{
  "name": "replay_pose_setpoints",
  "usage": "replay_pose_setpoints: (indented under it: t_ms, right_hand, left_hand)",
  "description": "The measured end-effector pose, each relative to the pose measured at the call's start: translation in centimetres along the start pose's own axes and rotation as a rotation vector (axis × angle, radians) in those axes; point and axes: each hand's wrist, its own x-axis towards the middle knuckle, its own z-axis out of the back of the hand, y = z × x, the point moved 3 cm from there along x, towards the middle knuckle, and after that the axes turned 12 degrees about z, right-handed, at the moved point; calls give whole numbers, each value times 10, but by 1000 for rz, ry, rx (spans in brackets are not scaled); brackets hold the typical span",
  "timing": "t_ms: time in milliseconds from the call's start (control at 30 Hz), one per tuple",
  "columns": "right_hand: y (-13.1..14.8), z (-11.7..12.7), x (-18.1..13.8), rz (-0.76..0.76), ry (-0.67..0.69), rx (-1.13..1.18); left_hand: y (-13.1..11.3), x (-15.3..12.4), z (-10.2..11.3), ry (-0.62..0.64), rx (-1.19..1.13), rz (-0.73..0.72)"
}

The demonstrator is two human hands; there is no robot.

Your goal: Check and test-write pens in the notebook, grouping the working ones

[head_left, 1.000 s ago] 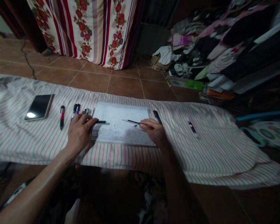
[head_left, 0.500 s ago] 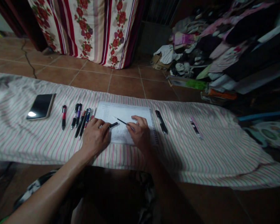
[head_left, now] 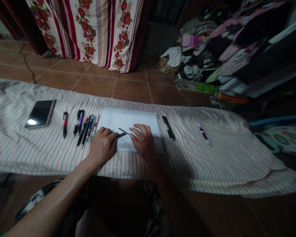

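A spiral notebook lies open on a striped cloth. My left hand rests at the notebook's near left corner, fingers closed on a short black pen part. My right hand sits on the page beside it, pinching a thin pen refill whose tip points up and left. The two pieces meet between my hands. A row of several pens lies just left of the notebook.
A phone lies at the cloth's left, a red pen near it. A black pen and a pink pen lie right of the notebook. Tiled floor, a floral curtain and piled clothes are beyond.
My hands moved together over the notebook's near left part. The refill in my right hand came left until it met the black piece in my left hand.
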Motion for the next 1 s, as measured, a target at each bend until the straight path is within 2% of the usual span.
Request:
replay_pose_setpoints:
  t_ms: [300,467,533,633,700,767,833,900,1000]
  right_hand:
    - [13,-5,8,156,158,108]
    - [11,-8,8,142,121,82]
    - [10,-6,9,124,88,88]
    - [10,-1,11,55,22,105]
    - [9,3,12,-51,-22,120]
    - [7,4,12,-174,-46,157]
    - [7,3,13,-259,-57,198]
    - [6,1,13,-308,-68,235]
    - [4,-2,13,-359,-89,306]
  left_hand:
    - [-8,-1,4,6,15,-50]
    - [-4,-1,2,-8,-44,-69]
    - [-1,-1,4,-73,-83,-44]
    - [6,-1,13,-272,-135,55]
    - [11,-2,20,-425,-162,159]
    - [15,-3,25,-516,-210,272]
    - [18,-2,23,-454,-301,388]
    - [16,-3,16,-274,-397,453]
    - [5,-6,5,20,-494,299]
